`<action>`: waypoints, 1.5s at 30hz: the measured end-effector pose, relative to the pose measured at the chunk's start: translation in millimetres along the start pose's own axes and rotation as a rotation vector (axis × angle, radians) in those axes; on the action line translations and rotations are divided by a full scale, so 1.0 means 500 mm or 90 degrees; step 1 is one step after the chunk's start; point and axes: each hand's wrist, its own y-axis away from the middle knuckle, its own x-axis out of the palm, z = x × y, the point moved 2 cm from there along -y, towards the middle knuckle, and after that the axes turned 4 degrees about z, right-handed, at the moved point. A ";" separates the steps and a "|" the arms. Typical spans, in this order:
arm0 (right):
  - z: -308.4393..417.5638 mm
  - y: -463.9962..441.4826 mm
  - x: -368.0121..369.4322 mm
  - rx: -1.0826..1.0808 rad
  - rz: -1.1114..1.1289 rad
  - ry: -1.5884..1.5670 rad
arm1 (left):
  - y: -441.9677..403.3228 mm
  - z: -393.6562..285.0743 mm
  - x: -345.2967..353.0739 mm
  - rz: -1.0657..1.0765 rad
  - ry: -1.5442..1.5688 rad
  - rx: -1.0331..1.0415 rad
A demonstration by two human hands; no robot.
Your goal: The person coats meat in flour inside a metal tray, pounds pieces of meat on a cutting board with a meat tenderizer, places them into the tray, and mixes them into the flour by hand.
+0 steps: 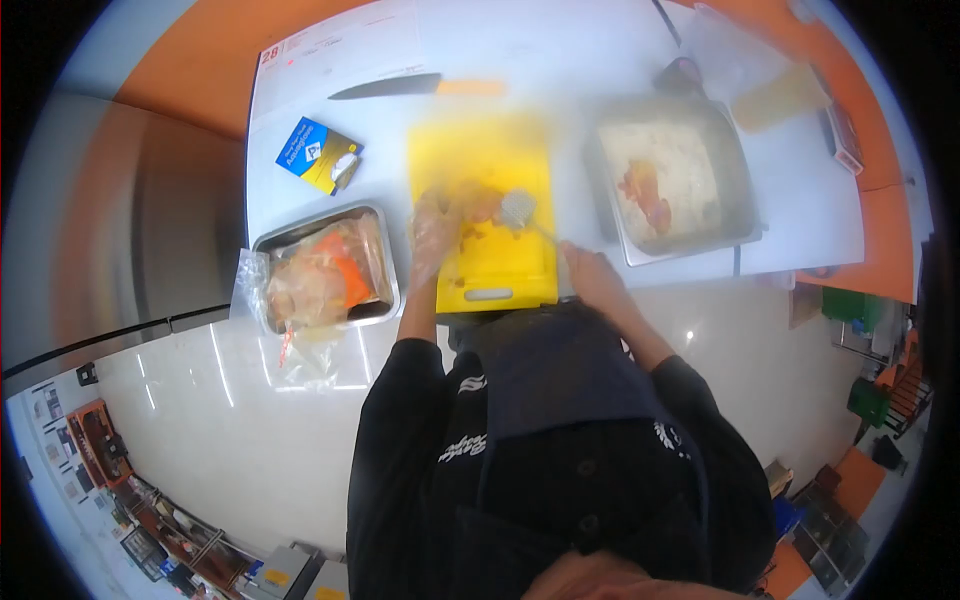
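Observation:
A yellow cutting board (pixel 500 265) lies in front of the body with pieces of raw meat (pixel 482 203) on it. My left hand (pixel 434 232), in a clear glove, is at the board's left edge beside the meat; its fingers are blurred. My right hand (pixel 588 270) is closed round the handle of a metal meat mallet (pixel 517 208), whose head is over the right side of the meat. To the left, a metal tray (pixel 393 275) holds plastic-bagged meat (pixel 318 278). A metal pan (pixel 625 235) on the right contains pale powder and one meat piece (pixel 646 195).
A knife (pixel 400 86) with an orange handle lies beyond the board. A blue and yellow box (pixel 318 155) is at the upper left. Toward the far right are a yellowish block or container (pixel 780 98) and a small box (pixel 843 140).

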 end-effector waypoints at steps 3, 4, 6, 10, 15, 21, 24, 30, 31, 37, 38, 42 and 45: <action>0.064 0.018 -0.060 0.023 -0.038 -0.071 | -0.028 0.036 0.011 -0.059 -0.127 0.123; 0.076 0.023 -0.052 0.009 -0.060 -0.106 | -0.016 0.029 0.010 -0.030 -0.081 0.085; 0.061 0.010 -0.024 0.006 -0.059 -0.097 | 0.003 -0.001 0.002 0.025 0.010 0.017; 0.051 -0.045 -0.010 0.012 -0.026 -0.005 | -0.034 0.041 -0.001 -0.004 -0.106 0.066; 0.066 -0.048 0.031 -0.012 -0.009 0.003 | -0.003 0.008 0.006 -0.035 0.050 0.074; 0.124 -0.078 0.020 -0.050 0.005 0.026 | -0.022 0.059 0.012 0.006 0.144 0.047; 0.100 -0.106 0.059 -0.073 0.013 0.036 | -0.078 0.153 0.036 -0.202 -0.166 0.374; 0.174 -0.086 0.019 -0.107 0.014 0.021 | -0.027 0.090 0.006 -0.076 0.103 0.121; 0.151 -0.089 0.052 -0.086 0.036 0.058 | -0.026 0.097 0.005 -0.090 0.156 0.109; 0.183 -0.064 0.032 -0.181 -0.003 0.059 | -0.112 0.228 0.032 -0.264 0.063 0.016; 0.184 -0.052 0.025 -0.220 -0.064 0.029 | -0.098 0.214 0.030 -0.250 0.164 -0.017; 0.130 -0.062 0.059 -0.108 0.088 0.107 | -0.043 0.145 0.003 -0.228 0.100 -0.098; 0.111 -0.056 0.058 -0.123 0.077 0.099 | -0.036 0.111 -0.019 -0.158 0.084 -0.123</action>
